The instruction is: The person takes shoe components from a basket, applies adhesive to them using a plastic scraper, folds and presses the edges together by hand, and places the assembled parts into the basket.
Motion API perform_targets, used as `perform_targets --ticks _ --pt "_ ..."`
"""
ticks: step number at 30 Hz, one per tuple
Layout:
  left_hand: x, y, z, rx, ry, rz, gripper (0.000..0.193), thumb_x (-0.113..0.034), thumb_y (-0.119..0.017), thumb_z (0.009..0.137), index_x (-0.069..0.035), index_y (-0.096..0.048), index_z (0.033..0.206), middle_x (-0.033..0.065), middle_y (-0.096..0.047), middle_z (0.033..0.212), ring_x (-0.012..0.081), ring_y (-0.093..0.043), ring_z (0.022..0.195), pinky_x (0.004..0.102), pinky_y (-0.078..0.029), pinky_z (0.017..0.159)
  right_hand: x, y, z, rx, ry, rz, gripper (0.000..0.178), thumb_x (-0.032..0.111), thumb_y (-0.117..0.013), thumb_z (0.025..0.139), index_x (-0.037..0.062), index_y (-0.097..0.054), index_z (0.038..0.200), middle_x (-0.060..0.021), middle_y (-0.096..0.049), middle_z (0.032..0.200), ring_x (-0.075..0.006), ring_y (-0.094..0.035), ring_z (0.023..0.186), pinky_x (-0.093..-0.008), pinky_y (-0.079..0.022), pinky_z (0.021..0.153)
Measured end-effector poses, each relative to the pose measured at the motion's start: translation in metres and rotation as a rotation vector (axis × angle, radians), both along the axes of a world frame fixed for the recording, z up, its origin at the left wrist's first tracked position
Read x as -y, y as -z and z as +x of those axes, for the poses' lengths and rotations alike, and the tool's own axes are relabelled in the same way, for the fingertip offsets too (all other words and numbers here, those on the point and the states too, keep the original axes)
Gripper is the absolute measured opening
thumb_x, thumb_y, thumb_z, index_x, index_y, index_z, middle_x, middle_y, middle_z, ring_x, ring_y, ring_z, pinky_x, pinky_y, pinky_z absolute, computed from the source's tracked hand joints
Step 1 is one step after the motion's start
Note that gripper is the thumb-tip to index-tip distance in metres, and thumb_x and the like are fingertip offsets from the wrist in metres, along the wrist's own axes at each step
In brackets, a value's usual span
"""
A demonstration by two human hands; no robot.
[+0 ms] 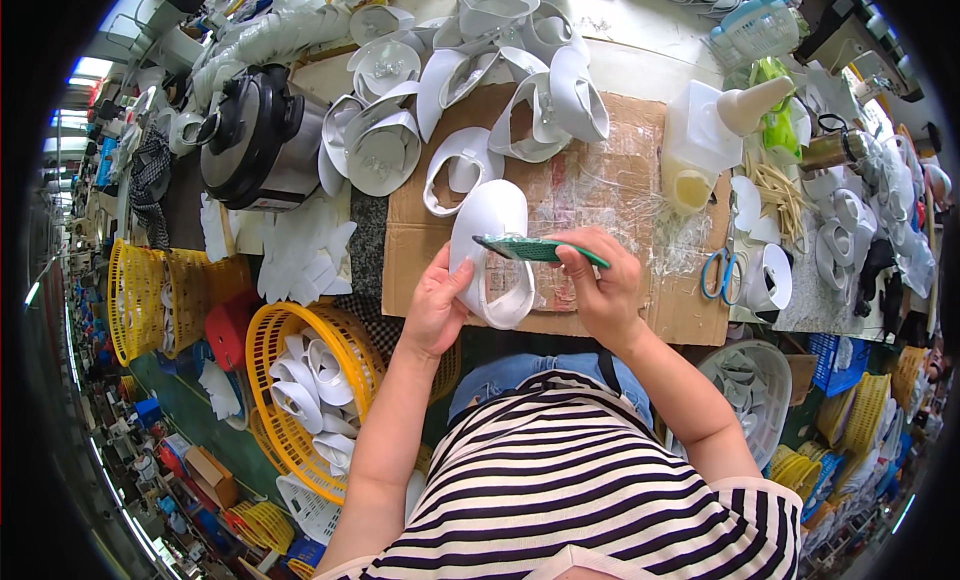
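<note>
Left hand (437, 300) pinches the edge of a white, curved, open-centred piece (488, 208) between thumb and fingers, tilted above the flattened brown cardboard (695, 320) in the head view. Right hand (608, 285) grips a slim green tool with a dark tip (545, 250), which crosses in front of the piece; whether they touch, I cannot tell. Similar white pieces (385, 152) cluster beyond. Blue-handled scissors (718, 276) lie at the right, near a translucent plastic bottle (697, 130).
</note>
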State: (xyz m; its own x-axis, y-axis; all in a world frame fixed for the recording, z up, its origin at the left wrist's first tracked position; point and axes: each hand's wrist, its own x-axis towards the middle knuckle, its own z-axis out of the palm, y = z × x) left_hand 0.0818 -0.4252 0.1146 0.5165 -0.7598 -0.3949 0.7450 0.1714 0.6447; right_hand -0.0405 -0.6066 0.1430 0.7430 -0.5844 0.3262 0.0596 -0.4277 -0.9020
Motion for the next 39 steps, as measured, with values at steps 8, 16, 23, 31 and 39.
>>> perform_targets --ticks 8,16,23,31,39 --pt "0.016 -0.015 -0.004 -0.103 0.038 -0.078 0.07 -0.055 -0.023 0.097 -0.003 -0.028 0.143 0.0083 -0.043 0.14 0.0203 -0.043 0.127 0.0375 -0.033 0.107 0.016 -0.011 0.003 0.006 -0.249 -0.065 0.023 0.001 -0.065 0.082 0.0053 -0.065 0.104 -0.0116 -0.062 0.09 -0.028 -0.062 0.076 -0.0332 -0.05 0.066" --pt "0.021 -0.008 -0.003 -0.164 -0.065 -0.119 0.047 -0.027 -0.039 0.101 -0.004 -0.031 0.142 0.0089 -0.047 0.137 0.0213 -0.045 0.126 0.037 -0.034 0.108 0.032 -0.028 -0.026 0.055 -0.698 -0.547 0.031 0.01 -0.068 0.075 0.0002 -0.063 0.104 -0.0077 -0.06 0.093 -0.0222 -0.06 0.081 -0.0325 -0.052 0.067" --pt "0.047 0.001 -0.004 -0.258 -0.182 -0.117 0.042 -0.011 -0.043 0.098 -0.007 -0.037 0.14 0.0087 -0.046 0.137 0.0217 -0.045 0.126 0.0399 -0.033 0.109 0.044 -0.022 -0.057 0.04 -0.486 -0.506 0.028 0.002 -0.065 0.075 0.001 -0.063 0.103 -0.0073 -0.062 0.09 -0.0248 -0.061 0.083 -0.0342 -0.052 0.069" --pt "0.075 -0.019 -0.007 -0.354 -0.054 -0.154 0.04 -0.023 -0.036 0.102 -0.018 -0.033 0.141 0.0201 -0.044 0.136 0.0342 -0.046 0.126 0.0509 -0.038 0.106 0.156 0.051 -0.106 -0.224 0.475 -0.193 0.01 0.007 -0.058 0.09 0.0008 -0.063 0.097 -0.0119 -0.061 0.086 -0.023 -0.058 0.071 -0.0312 -0.045 0.064" --pt "0.102 0.002 -0.016 -0.479 -0.108 -0.148 0.036 -0.028 -0.031 0.102 -0.02 -0.038 0.137 0.0127 -0.045 0.138 0.033 -0.047 0.125 0.0516 -0.044 0.1 0.166 0.07 -0.13 -0.185 0.451 0.263 0.02 0.02 -0.058 0.093 0.0001 -0.063 0.094 -0.0085 -0.062 0.076 -0.0189 -0.057 0.062 -0.0288 -0.045 0.056"
